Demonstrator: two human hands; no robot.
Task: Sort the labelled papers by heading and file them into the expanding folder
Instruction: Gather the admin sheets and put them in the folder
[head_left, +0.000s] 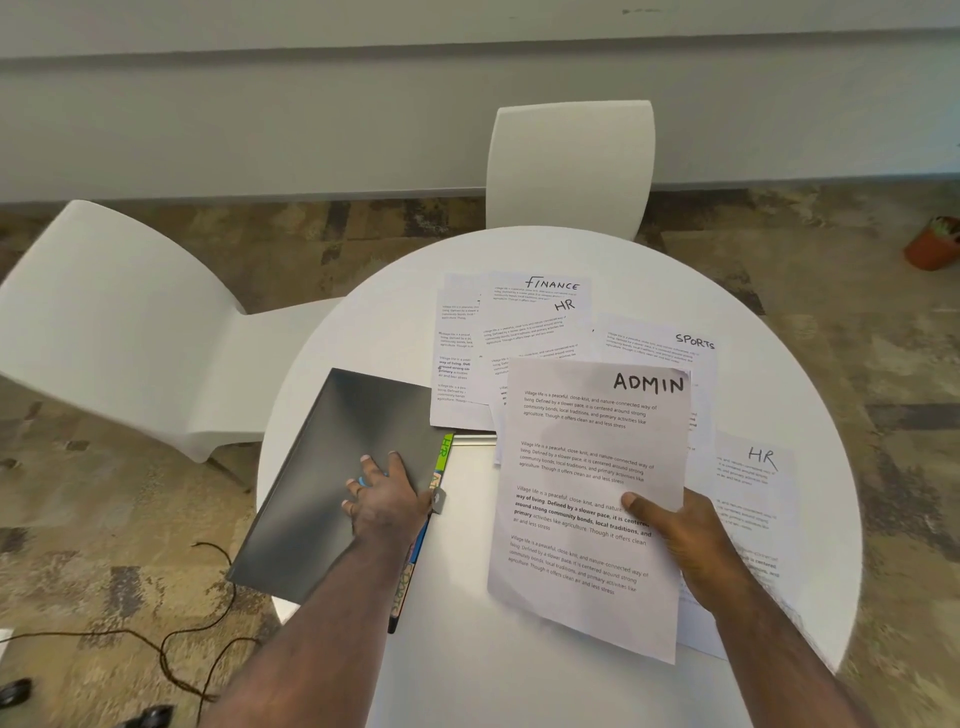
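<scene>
Folder (337, 483) shut, tabs showing | left hand (387, 499) flat on cover | right hand (680, 535) pinches ADMIN sheet (587, 467)

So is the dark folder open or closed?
Mostly closed: the dark grey expanding folder's cover lies flat under the left hand, with only coloured tabs peeking out along its right edge.

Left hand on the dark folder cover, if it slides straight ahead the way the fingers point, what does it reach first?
Probably only more of the folder cover: the left hand points up and left along it toward the table edge, away from the papers.
</scene>
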